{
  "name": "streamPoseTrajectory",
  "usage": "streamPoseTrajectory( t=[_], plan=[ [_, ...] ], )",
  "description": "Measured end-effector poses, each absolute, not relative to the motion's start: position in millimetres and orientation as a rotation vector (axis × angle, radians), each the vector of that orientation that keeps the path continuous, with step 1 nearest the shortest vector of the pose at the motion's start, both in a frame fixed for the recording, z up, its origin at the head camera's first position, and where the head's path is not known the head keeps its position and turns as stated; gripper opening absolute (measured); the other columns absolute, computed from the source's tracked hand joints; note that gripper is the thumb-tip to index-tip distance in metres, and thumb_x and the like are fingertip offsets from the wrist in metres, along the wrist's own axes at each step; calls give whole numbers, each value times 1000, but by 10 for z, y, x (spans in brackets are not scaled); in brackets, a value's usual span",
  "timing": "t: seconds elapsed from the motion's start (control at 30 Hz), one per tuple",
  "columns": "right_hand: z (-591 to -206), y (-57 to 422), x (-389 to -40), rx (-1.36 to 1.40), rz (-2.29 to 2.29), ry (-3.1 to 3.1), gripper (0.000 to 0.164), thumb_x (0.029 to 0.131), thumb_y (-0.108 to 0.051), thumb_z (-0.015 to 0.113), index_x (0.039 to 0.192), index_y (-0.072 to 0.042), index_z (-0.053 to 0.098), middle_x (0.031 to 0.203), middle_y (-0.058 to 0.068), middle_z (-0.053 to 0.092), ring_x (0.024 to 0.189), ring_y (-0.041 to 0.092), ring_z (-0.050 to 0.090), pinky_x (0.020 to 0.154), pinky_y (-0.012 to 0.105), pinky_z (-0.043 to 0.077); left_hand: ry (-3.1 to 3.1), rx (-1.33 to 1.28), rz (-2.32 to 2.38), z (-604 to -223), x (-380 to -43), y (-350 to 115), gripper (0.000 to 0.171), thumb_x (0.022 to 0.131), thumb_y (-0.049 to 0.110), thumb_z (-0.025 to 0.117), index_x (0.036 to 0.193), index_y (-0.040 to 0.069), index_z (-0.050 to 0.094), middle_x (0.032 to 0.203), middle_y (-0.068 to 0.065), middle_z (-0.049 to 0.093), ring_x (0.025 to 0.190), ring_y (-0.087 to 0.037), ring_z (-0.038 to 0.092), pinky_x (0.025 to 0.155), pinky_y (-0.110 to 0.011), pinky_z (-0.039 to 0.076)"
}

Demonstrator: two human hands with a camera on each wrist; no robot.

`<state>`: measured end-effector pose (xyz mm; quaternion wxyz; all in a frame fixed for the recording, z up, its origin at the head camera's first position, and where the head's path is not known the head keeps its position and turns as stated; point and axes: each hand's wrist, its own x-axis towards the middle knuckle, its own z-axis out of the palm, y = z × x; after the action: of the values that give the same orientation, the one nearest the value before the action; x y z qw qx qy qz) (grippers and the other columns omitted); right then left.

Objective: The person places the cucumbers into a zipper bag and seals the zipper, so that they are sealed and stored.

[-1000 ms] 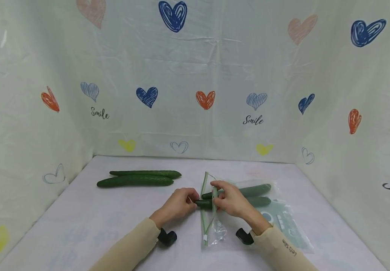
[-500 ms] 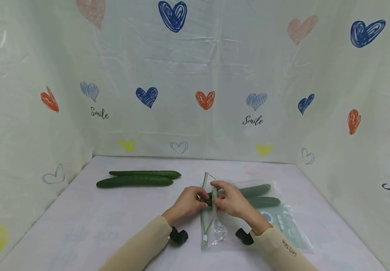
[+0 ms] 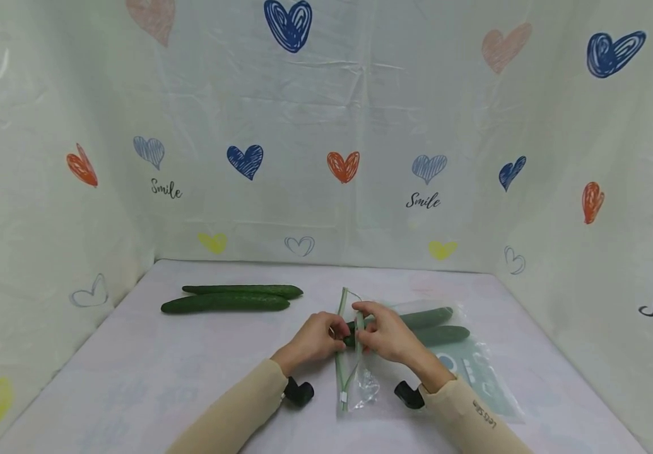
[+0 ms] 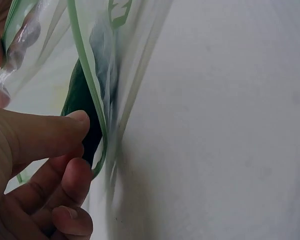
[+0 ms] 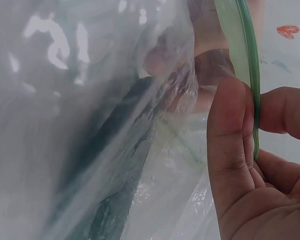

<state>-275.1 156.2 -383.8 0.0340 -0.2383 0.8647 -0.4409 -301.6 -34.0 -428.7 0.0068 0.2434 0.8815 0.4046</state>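
A clear zip bag (image 3: pixel 493 384) with a green-edged mouth lies on the table, two cucumbers mostly inside it. At the mouth, my left hand (image 3: pixel 313 339) pinches the end of the nearer cucumber (image 3: pixel 442 335); the left wrist view shows thumb and fingers on that dark green end (image 4: pixel 80 92). The farther cucumber (image 3: pixel 431 318) lies alongside. My right hand (image 3: pixel 385 334) holds up the bag's upper lip, its green strip (image 5: pixel 253 65) between thumb and fingers in the right wrist view. Part of both cucumbers is hidden behind the right hand.
Two more cucumbers, one thin-looking (image 3: pixel 241 290) and one in front of it (image 3: pixel 226 303), lie side by side at the back left. A white slider (image 3: pixel 344 396) sits at the near end of the bag's zip. Heart-printed sheeting (image 3: pixel 383 221) walls the table's back and sides.
My left hand has moved right to the bag's mouth, and the nearer cucumber has slid deeper into the bag. During the last half second little moves. My right hand keeps its place on the lip.
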Motion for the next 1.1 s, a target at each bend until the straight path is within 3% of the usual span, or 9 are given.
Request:
streamPoseTrajectory(
  t=[1.1],
  plan=[
    [-3837, 1564, -2756, -720, -1351, 2663, 52, 86, 0, 60, 136, -5, 48, 127, 20, 50, 61, 30, 63, 48, 29, 45, 2807, 795, 1233, -4277, -3042, -314, 13, 79, 1, 73, 82, 14, 70, 74, 7, 61, 69, -5, 54, 63, -23, 46]
  ],
)
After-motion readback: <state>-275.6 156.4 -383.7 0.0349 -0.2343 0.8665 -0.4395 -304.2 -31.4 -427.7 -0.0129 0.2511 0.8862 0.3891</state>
